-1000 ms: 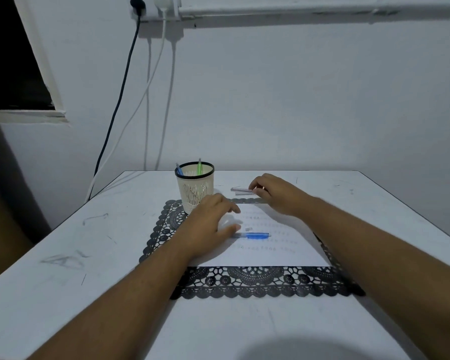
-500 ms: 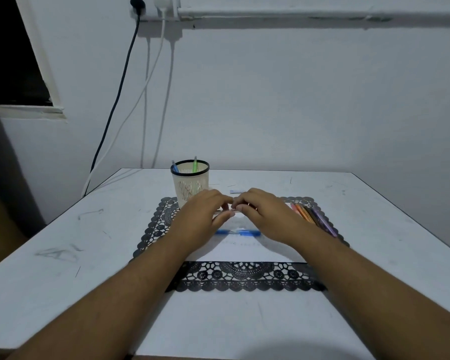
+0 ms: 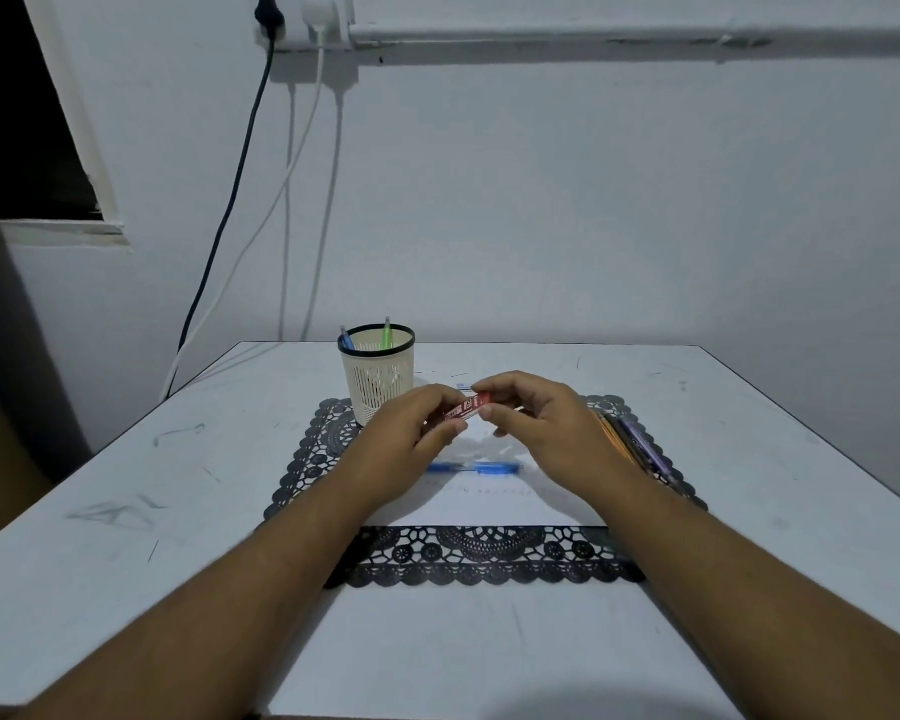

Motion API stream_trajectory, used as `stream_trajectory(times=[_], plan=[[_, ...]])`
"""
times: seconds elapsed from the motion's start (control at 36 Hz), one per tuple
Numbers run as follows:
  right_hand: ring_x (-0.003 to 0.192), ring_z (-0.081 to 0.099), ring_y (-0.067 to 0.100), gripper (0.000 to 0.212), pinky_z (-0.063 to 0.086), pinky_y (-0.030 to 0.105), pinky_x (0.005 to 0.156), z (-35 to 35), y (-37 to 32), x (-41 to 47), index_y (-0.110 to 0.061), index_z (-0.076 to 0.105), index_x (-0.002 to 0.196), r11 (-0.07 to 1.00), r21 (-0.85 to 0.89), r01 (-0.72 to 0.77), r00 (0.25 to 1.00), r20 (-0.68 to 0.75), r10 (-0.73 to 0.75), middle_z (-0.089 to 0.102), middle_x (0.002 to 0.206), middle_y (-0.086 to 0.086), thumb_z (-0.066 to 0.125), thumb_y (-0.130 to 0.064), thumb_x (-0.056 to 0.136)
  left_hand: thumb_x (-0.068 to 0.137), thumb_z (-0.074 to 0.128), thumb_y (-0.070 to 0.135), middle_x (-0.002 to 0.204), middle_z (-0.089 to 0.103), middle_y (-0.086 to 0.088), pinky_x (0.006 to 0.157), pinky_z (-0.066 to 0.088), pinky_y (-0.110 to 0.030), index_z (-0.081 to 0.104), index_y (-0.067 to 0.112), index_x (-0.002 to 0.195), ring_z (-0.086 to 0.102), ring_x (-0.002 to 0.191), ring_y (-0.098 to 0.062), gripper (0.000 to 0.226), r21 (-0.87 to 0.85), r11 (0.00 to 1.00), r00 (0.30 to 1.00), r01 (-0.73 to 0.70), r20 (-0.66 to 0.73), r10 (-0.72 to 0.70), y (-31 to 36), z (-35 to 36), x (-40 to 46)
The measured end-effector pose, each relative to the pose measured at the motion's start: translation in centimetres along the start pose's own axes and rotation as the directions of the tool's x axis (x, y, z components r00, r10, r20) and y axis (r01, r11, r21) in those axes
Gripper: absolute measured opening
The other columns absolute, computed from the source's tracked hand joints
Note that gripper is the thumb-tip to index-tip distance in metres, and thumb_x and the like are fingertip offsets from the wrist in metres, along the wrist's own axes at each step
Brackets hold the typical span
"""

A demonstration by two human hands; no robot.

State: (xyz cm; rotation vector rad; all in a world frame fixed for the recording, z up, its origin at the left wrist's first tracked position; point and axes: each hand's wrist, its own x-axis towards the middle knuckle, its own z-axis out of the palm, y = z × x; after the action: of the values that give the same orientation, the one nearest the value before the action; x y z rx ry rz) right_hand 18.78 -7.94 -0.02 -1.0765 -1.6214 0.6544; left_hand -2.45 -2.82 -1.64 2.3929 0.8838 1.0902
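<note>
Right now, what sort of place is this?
Probably a study or writing corner in a plain room: a white table set against a wall, a pen holder with pens, a sheet of paper with a blue pen on it, and coloured pencils beside it.

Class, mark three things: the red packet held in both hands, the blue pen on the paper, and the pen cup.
red packet [image 3: 464, 409]: head view, printed middle.
blue pen [image 3: 489, 468]: head view, barrel.
pen cup [image 3: 378, 377]: head view, mesh wall.
</note>
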Motion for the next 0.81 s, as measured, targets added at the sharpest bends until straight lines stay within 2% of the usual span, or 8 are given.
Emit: stream_trajectory(times=[0.17,0.36,0.42,0.5,0.64,0.69,0.75,0.81], plan=[[0.097,0.07,0.01,0.02,0.057,0.023,0.083,-0.3,-0.2,-0.1,-0.023,0.078,0.117,1.0,0.01,-0.003,1.0,0.004,0.003,0.078,0.106,-0.008,0.067,-0.016,0.102,0.102,0.063,0.032,0.102,0.068,0.014,0.079,0.058,-0.04,0.066,0.026,0.121,0.067,0.091,-0.008,0.02,0.047,0.999,1.0,-0.014,-0.012,0.015,0.3,-0.1,0.0],[0.091,0.072,0.016,0.021,0.06,0.027,0.074,0.0,-0.2,0.0,-0.022,0.08,0.112,0.985,0.153,-0.076,0.992,-0.085,0.089,0.079,0.099,-0.001,0.061,-0.015,0.105,0.102,0.065,0.027,0.103,0.064,0.012,0.075,0.042,-0.012,0.067,0.02,0.124,0.056,0.089,0.001,0.023,0.187,0.98,0.995,-0.073,-0.06,0.085,0.8,-0.2,0.1],[0.083,0.071,0.017,0.016,0.058,0.025,0.064,0.3,-0.2,0.1,-0.019,0.08,0.107,0.963,0.233,-0.134,0.981,-0.103,0.162,0.079,0.095,0.003,0.066,-0.015,0.102,0.101,0.066,0.026,0.103,0.062,0.011,0.078,0.042,-0.013,0.067,0.017,0.124,0.054,0.088,0.001,0.024,0.218,0.973,0.992,-0.079,-0.082,0.099,0.9,-0.3,0.1],[0.073,0.068,0.016,0.008,0.054,0.024,0.058,0.6,-0.2,0.3,-0.014,0.082,0.098,0.926,0.298,-0.234,0.96,-0.08,0.268,0.08,0.092,0.009,0.074,-0.014,0.097,0.101,0.066,0.024,0.105,0.065,0.004,0.082,0.05,-0.028,0.068,0.015,0.125,0.057,0.092,-0.008,0.025,0.267,0.958,0.988,-0.109,-0.08,0.134,1.0,-0.5,0.1],[0.066,0.065,0.015,0.007,0.052,0.022,0.054,0.8,-0.3,0.2,-0.002,0.079,0.096,0.747,0.561,-0.357,0.901,-0.003,0.434,0.076,0.086,0.013,0.075,-0.008,0.094,0.101,0.067,0.025,0.107,0.066,0.005,0.084,0.054,-0.036,0.068,0.017,0.126,0.061,0.095,-0.011,0.027,0.293,0.946,0.979,-0.141,-0.104,0.178,1.1,-0.5,0.2],[0.064,0.066,0.014,0.008,0.053,0.022,0.053,0.9,-0.5,0.2,0.0,0.078,0.097,0.682,0.617,-0.393,0.878,0.031,0.477,0.077,0.088,0.015,0.073,-0.006,0.095,0.099,0.069,0.027,0.107,0.066,0.014,0.084,0.055,-0.031,0.065,0.023,0.129,0.061,0.095,-0.003,0.03,0.243,0.961,0.974,-0.132,-0.146,0.171,1.2,-0.5,0.1],[0.062,0.066,0.013,0.009,0.054,0.02,0.053,0.9,-0.7,0.3,0.001,0.076,0.1,0.598,0.669,-0.441,0.85,0.096,0.519,0.077,0.087,0.014,0.07,-0.004,0.096,0.097,0.073,0.028,0.101,0.064,0.023,0.078,0.054,-0.025,0.058,0.034,0.129,0.063,0.09,-0.002,0.036,0.148,0.985,0.974,-0.093,-0.192,0.121,1.3,-0.4,0.1],[0.061,0.067,0.012,0.008,0.055,0.018,0.053,1.0,-0.9,0.4,0.002,0.074,0.101,0.514,0.704,-0.491,0.818,0.169,0.549,0.077,0.087,0.014,0.067,0.0,0.096,0.094,0.076,0.028,0.092,0.065,0.018,0.07,0.051,-0.021,0.054,0.041,0.124,0.065,0.083,-0.006,0.04,0.037,0.998,0.967,-0.051,-0.247,0.059,1.4,-0.5,0.2]])
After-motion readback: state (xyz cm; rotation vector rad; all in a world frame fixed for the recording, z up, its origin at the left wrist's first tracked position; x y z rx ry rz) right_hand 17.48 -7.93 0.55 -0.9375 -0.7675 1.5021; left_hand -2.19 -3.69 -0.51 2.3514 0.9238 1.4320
